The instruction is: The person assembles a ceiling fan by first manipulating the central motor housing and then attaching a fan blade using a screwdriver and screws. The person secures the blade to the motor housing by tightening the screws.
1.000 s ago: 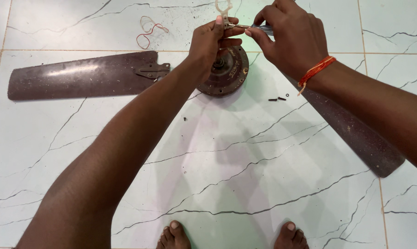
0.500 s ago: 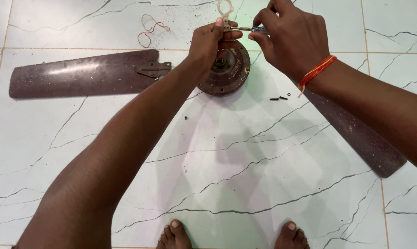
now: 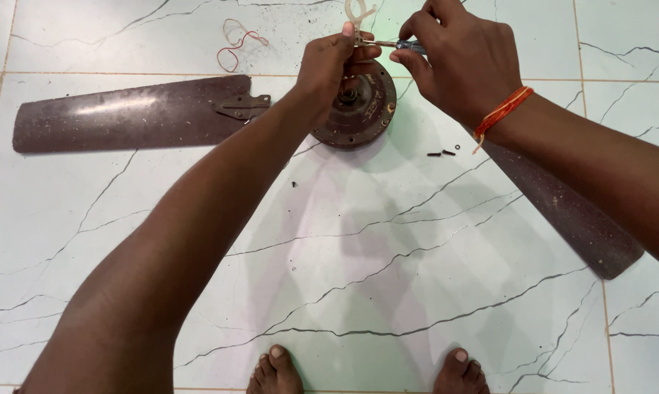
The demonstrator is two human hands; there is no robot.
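Observation:
A brown ceiling fan motor hub (image 3: 358,109) lies on the white marble floor. One brown blade (image 3: 125,113) stretches left, detached beside it; another blade (image 3: 563,204) runs down to the right under my right forearm. My left hand (image 3: 333,69) pinches a thin pale wire piece (image 3: 358,14) above the hub. A small screwdriver (image 3: 409,45) with a dark handle sits in my right hand (image 3: 460,62), its tip pointing left at what the left hand pinches. An orange thread circles my right wrist.
Two small dark screws (image 3: 440,153) lie on the floor right of the hub, and another speck (image 3: 294,184) lies below left. A loop of red wire (image 3: 236,40) lies at the back. My bare feet (image 3: 274,372) stand at the bottom edge.
Both hands have stayed over the hub with only slight shifts; the screwdriver tip remains against the piece in my left fingers. The view has tilted a little.

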